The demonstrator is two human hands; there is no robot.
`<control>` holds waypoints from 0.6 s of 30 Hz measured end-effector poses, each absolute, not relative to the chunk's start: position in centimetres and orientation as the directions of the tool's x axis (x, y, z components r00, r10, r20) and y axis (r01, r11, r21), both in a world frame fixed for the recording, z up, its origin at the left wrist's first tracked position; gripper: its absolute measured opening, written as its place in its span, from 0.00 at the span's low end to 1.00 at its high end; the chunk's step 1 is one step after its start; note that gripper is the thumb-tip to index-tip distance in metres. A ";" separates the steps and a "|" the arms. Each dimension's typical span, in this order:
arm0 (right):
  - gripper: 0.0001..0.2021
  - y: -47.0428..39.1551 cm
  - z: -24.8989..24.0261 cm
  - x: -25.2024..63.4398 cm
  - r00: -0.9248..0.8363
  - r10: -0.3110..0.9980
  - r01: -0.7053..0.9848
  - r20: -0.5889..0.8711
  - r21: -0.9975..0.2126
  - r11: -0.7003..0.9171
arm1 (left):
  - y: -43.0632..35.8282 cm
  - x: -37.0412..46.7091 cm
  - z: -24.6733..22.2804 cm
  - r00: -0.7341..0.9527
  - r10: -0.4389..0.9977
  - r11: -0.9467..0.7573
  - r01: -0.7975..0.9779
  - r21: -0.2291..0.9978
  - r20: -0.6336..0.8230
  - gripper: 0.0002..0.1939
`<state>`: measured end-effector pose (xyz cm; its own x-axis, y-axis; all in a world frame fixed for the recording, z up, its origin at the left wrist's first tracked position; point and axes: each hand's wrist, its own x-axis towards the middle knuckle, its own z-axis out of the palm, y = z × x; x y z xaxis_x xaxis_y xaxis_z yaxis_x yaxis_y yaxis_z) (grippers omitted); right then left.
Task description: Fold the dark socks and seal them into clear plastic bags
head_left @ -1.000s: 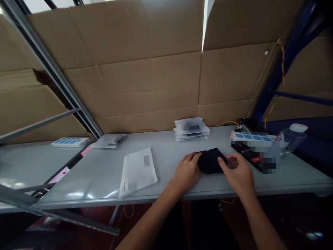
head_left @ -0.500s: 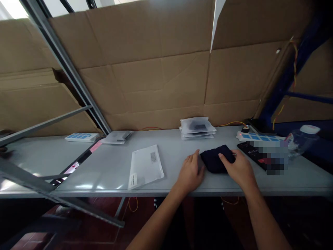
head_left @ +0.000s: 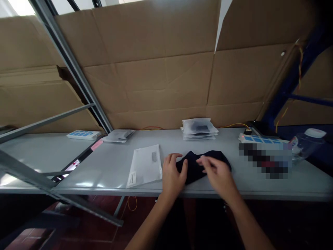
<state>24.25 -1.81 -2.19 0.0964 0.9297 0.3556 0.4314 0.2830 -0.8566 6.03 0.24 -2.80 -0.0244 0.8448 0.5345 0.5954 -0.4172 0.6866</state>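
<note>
A dark navy cloth (head_left: 192,168) lies spread out and rumpled near the front edge of the grey table. My left hand (head_left: 173,173) is at its left end, fingers curved and thumb held apart, touching the cloth's edge. Over the middle of the cloth is my right hand (head_left: 217,173), its fingers bent and fingertips drawn together on the fabric. Left of my left hand, a white translucent zip bag (head_left: 145,165) with small printed labels lies flat, close to the fingers.
A stack of translucent bags (head_left: 199,128) stands at the back, with another bag pile (head_left: 118,135) at back left. Power strips (head_left: 262,139) (head_left: 83,134) lie at both sides. A clear plastic jar (head_left: 308,146) stands right, beside a blurred patch. Metal bars (head_left: 70,66) cross the left; cardboard (head_left: 156,76) walls the back.
The folded dark cloth is now opened out wider and lies further left. Both hands have moved left, and my right hand has shifted from the cloth's right end to its middle.
</note>
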 end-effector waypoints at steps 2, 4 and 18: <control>0.21 -0.5 -2.3 26.7 0.288 0.887 0.435 0.362 -0.874 0.215 | -0.1 7.0 -2.2 0.046 0.821 -0.434 0.698 0.569 0.569 0.11; 0.17 0.9 -2.8 29.2 0.300 0.853 0.573 0.428 -0.795 0.197 | 0.0 8.8 -1.8 0.129 0.837 -0.419 0.776 0.471 0.532 0.21; 0.16 -2.4 -5.1 36.1 -0.024 0.925 0.817 0.380 -0.525 0.237 | 0.8 2.3 -0.9 0.040 0.920 -0.233 0.855 0.463 0.390 0.29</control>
